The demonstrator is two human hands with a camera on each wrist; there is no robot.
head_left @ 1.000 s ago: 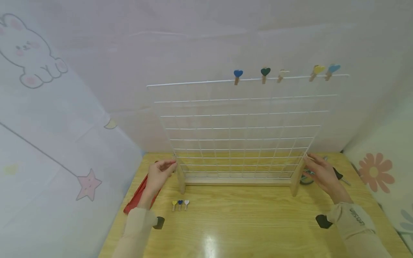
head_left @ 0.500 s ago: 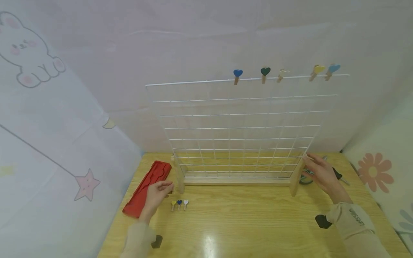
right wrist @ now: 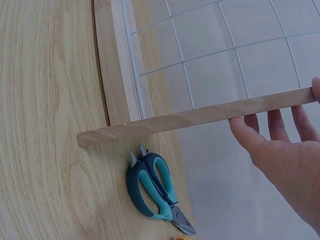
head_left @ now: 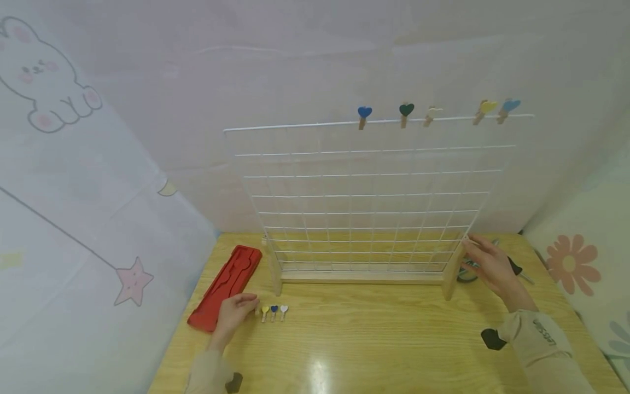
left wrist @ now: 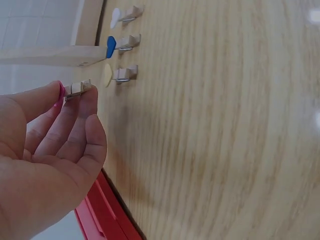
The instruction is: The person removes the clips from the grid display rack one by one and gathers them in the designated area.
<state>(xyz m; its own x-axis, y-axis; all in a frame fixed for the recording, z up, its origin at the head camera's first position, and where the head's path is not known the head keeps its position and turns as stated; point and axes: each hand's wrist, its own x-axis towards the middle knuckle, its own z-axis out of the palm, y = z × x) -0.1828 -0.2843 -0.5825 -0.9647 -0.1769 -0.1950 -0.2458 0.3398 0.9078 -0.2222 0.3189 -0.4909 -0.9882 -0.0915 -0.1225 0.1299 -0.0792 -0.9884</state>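
Observation:
My left hand (head_left: 235, 314) pinches a small wooden clothespin (left wrist: 77, 89) with a pink decoration on its end. It is close over the table, just left of a row of three clothespins with heart tops: yellow (head_left: 265, 310), blue (head_left: 274, 310) and white (head_left: 284, 310). My right hand (head_left: 492, 265) grips the right wooden post (right wrist: 200, 116) of a stand, fingertips against its side and thumb over its edge in the right wrist view. Upright in that stand is a white wire grid (head_left: 350, 195). Several heart clothespins, among them a dark green one (head_left: 406, 109), are clipped along its top bar.
A red moulded tray (head_left: 211, 306) lies on the wooden table (head_left: 374, 339) at the left, beside my left hand. Scissors with teal and dark handles (right wrist: 155, 187) lie outside the right post. Printed cloth (head_left: 197, 98) hangs behind and at the sides.
My left hand has come away from the stand's left post, down and toward me to the left end of the clothespin row, uncovering the red tray. The right hand has stayed put.

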